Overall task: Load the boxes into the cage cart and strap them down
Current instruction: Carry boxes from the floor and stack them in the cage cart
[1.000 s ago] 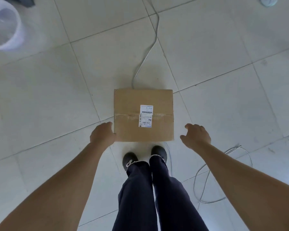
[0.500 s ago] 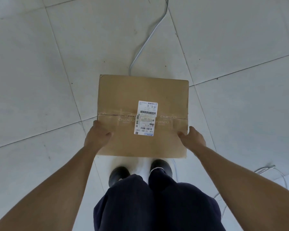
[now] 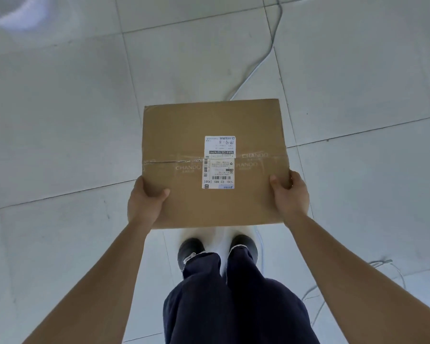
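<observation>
1. Dark navy trousers (image 3: pixel 233 294) and black shoes (image 3: pixel 191 247): the person stands with feet together, just behind the load, which keeps the weight close to the body.
2. Left hand (image 3: pixel 144 202) and right hand (image 3: pixel 289 197): each grips one side edge of the box near its closer corners, thumb on top. The fingers go under and are hidden. Opposed holds keep the load level.
3. Flat brown cardboard box (image 3: pixel 179 135): held between both hands in front of the shins, top face level, apparently clear of the floor. Clear printed tape closes the middle seam.
4. White shipping label (image 3: pixel 219 162): stuck across that seam, its print turned away from the reader.
5. Pale grey tiled floor (image 3: pixel 60 120): lies beneath the box.
6. Thin grey cable (image 3: pixel 271 50): trails away past the far edge of the box, a likely trip hazard when carrying.
7. Blurred white round object (image 3: pixel 23 16): far left, too smeared to identify.
8. The cage cart is not in view, so loading and strapping remain undone.
</observation>
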### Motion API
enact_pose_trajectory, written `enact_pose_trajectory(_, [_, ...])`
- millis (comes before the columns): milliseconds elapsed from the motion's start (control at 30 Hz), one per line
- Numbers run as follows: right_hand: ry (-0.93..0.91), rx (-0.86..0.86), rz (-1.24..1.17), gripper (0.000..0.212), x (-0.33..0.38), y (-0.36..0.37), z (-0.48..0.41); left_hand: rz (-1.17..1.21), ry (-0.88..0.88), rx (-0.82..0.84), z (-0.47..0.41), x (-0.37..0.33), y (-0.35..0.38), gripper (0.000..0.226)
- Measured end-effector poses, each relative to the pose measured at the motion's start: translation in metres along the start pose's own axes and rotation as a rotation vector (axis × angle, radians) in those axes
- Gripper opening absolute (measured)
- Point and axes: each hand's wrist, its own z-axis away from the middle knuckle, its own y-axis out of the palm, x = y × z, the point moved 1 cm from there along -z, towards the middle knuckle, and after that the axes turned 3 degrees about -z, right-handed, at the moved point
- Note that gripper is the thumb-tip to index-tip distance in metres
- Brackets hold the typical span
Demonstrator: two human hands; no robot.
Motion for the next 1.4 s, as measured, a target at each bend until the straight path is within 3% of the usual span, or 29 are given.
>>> enact_pose_trajectory(333, [-0.275, -0.024, 0.013, 0.051, 0.173, -0.101, 0.137, 0.314, -0.04, -0.189, 0.122, -0.056, -0.178, 0.066])
enact_pose_trajectory(700, [-0.651, 0.133, 0.092, 0.043, 0.321, -0.156, 0.29, 0.501, -0.058, -0.503, 0.268, -0.053, -0.342, 0.065])
enact_pose_trajectory(967, [-0.924, 0.311, 0.229, 0.037, 0.387, -0.132, 0.401, 0.615, -0.158, -0.747, 0.359, 0.006, -0.431, 0.066])
enact_pose_trajectory(1267, [-1.162, 0.522, 0.261, 0.027, 0.429, -0.056, 0.56, 0.741, -0.304, -0.951, 0.428, 0.116, -0.526, 0.068])
enact_pose_trajectory(1400, [-1.247, 0.586, 0.256, 0.032, 0.438, -0.014, 0.631, 0.759, -0.333, -1.049, 0.45, 0.164, -0.57, 0.068])
